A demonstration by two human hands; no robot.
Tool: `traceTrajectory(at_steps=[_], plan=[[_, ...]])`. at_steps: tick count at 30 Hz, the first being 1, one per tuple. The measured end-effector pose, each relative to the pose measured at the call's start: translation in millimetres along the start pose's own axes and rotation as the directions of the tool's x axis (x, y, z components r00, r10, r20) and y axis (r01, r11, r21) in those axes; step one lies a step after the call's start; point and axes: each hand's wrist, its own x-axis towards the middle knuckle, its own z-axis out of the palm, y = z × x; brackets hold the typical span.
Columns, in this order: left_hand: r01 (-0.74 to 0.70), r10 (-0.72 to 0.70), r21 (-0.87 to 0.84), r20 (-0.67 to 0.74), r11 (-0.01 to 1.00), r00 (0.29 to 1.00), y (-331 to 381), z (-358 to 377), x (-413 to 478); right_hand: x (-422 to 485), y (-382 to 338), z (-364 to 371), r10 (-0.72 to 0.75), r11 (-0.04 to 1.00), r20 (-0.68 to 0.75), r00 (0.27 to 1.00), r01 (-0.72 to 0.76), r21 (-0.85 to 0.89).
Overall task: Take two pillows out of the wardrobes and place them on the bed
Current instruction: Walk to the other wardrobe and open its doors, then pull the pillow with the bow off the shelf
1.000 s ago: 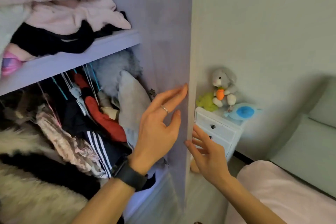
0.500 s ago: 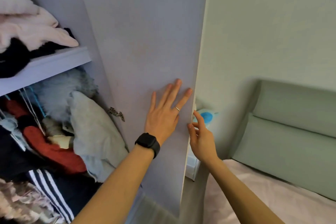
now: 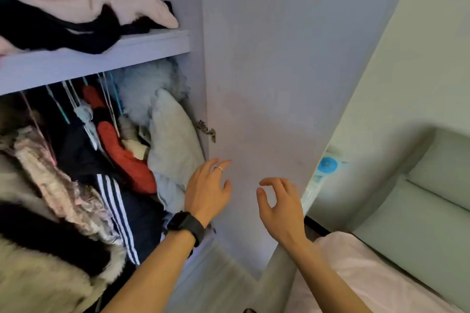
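The left hand (image 3: 207, 189) is stretched forward, fingers loose, nothing gripped; just beside it the pale grey fabric pillow (image 3: 173, 140) is seen upright in the lilac wooden wardrobe (image 3: 101, 60), against hanging clothes; the right hand (image 3: 279, 207) is raised, fingers loosely curled, empty; the pink-sheeted bed (image 3: 368, 274) is seen bottom right.

Bed (image 3: 356, 274) partly beyond the lower-right edge

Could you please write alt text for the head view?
Two empty hands at an open wardrobe: the left hand beside a grey pillow wedged among hanging clothes, the right hand before the door. A bed lies at right.
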Motion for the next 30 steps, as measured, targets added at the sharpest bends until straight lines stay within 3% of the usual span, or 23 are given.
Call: traceTrajectory(at_steps=[2,5,11,15,20,24,27,30], plan=[[0.088,-0.088,-0.004,-0.018,0.996,0.996,-26.4,-12.1,-16.2,2.0,-12.3,17.3,-0.053,0.998,0.162,0.985,0.055,-0.01],[0.176,-0.172,0.035,-0.099,0.984,0.98,-55.3,-45.9,-30.2,16.1,-41.7,41.9,-0.197,0.98,0.233,0.952,0.195,0.032],[0.263,-0.184,0.135,-0.424,0.955,0.887,-79.6,-147.3,-25.1,77.2,-140.6,84.9,-0.504,0.858,0.123,0.855,0.478,0.19],[0.286,-0.107,0.225,-0.583,0.931,0.806,-76.8,-223.2,-6.2,133.4,-218.8,92.7,-0.632,0.757,0.058,0.773,0.599,0.263],[0.343,-0.023,0.301,-0.722,0.89,0.692,-63.7,-323.1,24.2,204.3,-311.9,89.0,-0.722,0.633,-0.05,0.69,0.688,0.355],[0.424,0.045,0.371,-0.793,0.826,0.607,-52.9,-391.3,49.5,257.6,-364.0,82.5,-0.742,0.598,-0.064,0.668,0.702,0.386],[0.502,0.068,0.441,-0.798,0.744,0.599,-54.1,-424.8,61.6,293.8,-390.4,85.8,-0.752,0.566,-0.088,0.653,0.709,0.42],[0.562,0.099,0.57,-0.749,0.6,0.655,-67.2,-446.4,73.3,324.7,-408.1,98.5,-0.772,0.553,-0.078,0.63,0.728,0.404]])
